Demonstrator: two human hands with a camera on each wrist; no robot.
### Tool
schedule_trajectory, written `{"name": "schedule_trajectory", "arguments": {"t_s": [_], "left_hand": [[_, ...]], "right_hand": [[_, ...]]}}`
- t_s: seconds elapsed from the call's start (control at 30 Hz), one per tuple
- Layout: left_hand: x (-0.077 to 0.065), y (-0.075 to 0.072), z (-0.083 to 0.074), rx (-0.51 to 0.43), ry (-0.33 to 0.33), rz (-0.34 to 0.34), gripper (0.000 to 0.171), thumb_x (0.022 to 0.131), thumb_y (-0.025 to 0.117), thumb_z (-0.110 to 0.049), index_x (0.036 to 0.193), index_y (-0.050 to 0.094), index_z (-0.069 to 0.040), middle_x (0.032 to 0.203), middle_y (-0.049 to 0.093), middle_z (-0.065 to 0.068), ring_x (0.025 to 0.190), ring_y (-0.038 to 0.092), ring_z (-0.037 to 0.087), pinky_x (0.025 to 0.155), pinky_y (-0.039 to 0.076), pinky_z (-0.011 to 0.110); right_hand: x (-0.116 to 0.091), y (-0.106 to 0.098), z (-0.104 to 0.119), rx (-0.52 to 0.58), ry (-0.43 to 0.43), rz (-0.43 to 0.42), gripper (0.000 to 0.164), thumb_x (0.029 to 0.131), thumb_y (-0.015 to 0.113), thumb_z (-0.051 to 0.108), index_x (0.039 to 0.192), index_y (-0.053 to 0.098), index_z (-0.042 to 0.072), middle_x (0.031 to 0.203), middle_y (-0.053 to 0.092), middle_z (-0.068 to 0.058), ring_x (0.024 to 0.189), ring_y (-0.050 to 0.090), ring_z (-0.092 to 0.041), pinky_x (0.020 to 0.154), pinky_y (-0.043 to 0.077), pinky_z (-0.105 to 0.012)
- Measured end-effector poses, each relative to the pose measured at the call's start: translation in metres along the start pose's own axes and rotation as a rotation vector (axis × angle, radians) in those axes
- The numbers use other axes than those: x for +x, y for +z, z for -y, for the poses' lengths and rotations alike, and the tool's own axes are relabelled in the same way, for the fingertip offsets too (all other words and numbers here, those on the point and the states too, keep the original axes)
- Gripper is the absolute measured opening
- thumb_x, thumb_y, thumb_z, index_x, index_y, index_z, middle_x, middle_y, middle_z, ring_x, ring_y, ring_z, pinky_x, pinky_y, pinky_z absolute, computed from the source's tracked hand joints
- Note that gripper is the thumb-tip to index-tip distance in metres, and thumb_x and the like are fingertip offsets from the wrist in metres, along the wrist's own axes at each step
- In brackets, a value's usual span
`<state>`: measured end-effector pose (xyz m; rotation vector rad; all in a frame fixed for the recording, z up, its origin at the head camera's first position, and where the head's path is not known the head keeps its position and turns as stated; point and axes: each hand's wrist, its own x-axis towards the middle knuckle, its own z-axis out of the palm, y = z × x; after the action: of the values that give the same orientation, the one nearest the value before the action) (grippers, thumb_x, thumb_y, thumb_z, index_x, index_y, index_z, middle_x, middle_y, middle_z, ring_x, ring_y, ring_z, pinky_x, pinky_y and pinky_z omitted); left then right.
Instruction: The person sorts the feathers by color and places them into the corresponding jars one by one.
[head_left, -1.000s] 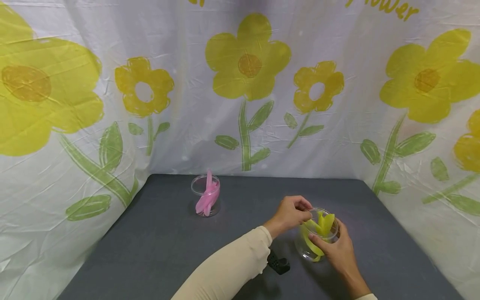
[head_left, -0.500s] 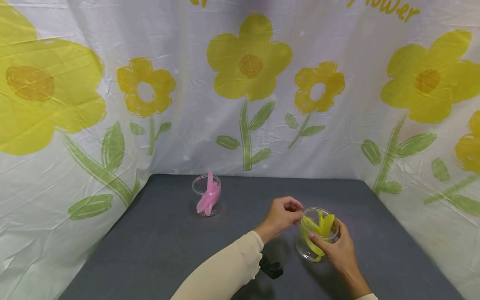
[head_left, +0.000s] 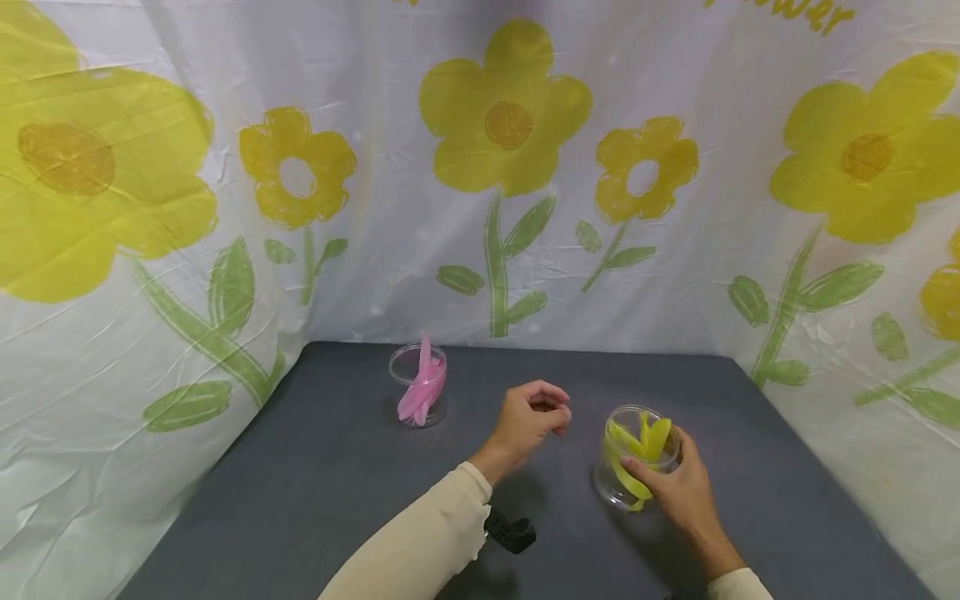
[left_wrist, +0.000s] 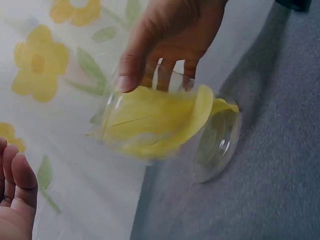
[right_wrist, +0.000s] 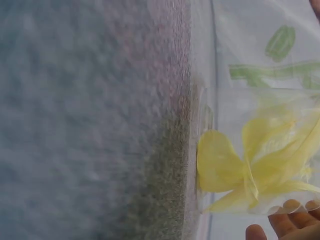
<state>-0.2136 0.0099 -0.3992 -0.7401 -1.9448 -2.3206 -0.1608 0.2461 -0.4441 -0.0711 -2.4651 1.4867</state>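
My right hand grips a clear plastic jar on the right of the dark table, with thumb and fingers round its upper side. Inside the jar lie thin yellow strips, petal-like and curling. Their exact kind I cannot tell. To the left of the jar, my left hand hovers over the table, loosely curled and holding nothing. Its fingertips show at the left edge of the left wrist view, apart from the jar. A second clear jar, filled with similar pink strips, stands untouched farther back.
The dark table ends at a white cloth backdrop printed with yellow flowers, which hangs behind it and along both sides. A black strap piece shows beneath the left sleeve.
My left hand has drawn away from the jar's rim, leftward and slightly upward in view. My right hand has stayed on the jar. The pink strips have not moved.
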Motion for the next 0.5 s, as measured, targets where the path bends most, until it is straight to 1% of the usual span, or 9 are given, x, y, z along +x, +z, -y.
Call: {"name": "schedule_trajectory", "arguments": {"t_s": [0.1, 0.17, 0.27, 0.4, 0.5], "left_hand": [[-0.004, -0.011, -0.005, -0.007, 0.002, -0.017, 0.014, 0.082, 0.062, 0.017, 0.096, 0.061, 0.013, 0.08, 0.062, 0.014, 0.065, 0.059, 0.019, 0.064, 0.054, 0.034], [-0.007, -0.018, -0.007, -0.019, -0.002, -0.028, 0.014, 0.082, 0.062, 0.017, 0.096, 0.061, 0.013, 0.079, 0.061, 0.01, 0.065, 0.059, 0.019, 0.063, 0.053, 0.031], [-0.012, -0.028, -0.008, -0.034, 0.017, -0.046, 0.013, 0.082, 0.064, 0.015, 0.095, 0.061, 0.012, 0.078, 0.061, 0.008, 0.064, 0.059, 0.019, 0.063, 0.052, 0.03], [-0.022, -0.038, -0.01, -0.014, 0.045, -0.075, 0.013, 0.083, 0.066, 0.011, 0.095, 0.063, 0.01, 0.081, 0.062, 0.014, 0.065, 0.06, 0.019, 0.063, 0.053, 0.031], [-0.029, -0.045, -0.012, -0.004, 0.047, -0.091, 0.013, 0.083, 0.067, 0.01, 0.095, 0.062, 0.01, 0.082, 0.062, 0.016, 0.065, 0.06, 0.019, 0.064, 0.053, 0.031]], "right_hand": [[0.006, 0.001, 0.001, -0.011, -0.007, 0.018, 0.099, 0.08, 0.08, 0.038, 0.148, 0.021, -0.004, 0.138, 0.038, -0.027, 0.124, 0.039, -0.041, 0.097, 0.033, -0.055], [0.011, 0.001, 0.001, -0.025, -0.01, 0.025, 0.1, 0.08, 0.079, 0.039, 0.148, 0.02, -0.004, 0.138, 0.038, -0.027, 0.125, 0.038, -0.041, 0.098, 0.033, -0.056], [0.018, 0.002, 0.001, -0.065, -0.009, 0.034, 0.103, 0.08, 0.078, 0.043, 0.149, 0.018, -0.005, 0.14, 0.037, -0.028, 0.126, 0.037, -0.042, 0.099, 0.032, -0.057], [0.026, 0.005, 0.0, -0.096, 0.005, 0.053, 0.106, 0.08, 0.076, 0.048, 0.15, 0.015, -0.004, 0.142, 0.034, -0.029, 0.127, 0.036, -0.043, 0.099, 0.032, -0.058], [0.034, 0.008, 0.001, -0.114, 0.017, 0.067, 0.108, 0.08, 0.075, 0.051, 0.15, 0.014, -0.004, 0.142, 0.033, -0.029, 0.126, 0.036, -0.044, 0.099, 0.032, -0.058]]}}
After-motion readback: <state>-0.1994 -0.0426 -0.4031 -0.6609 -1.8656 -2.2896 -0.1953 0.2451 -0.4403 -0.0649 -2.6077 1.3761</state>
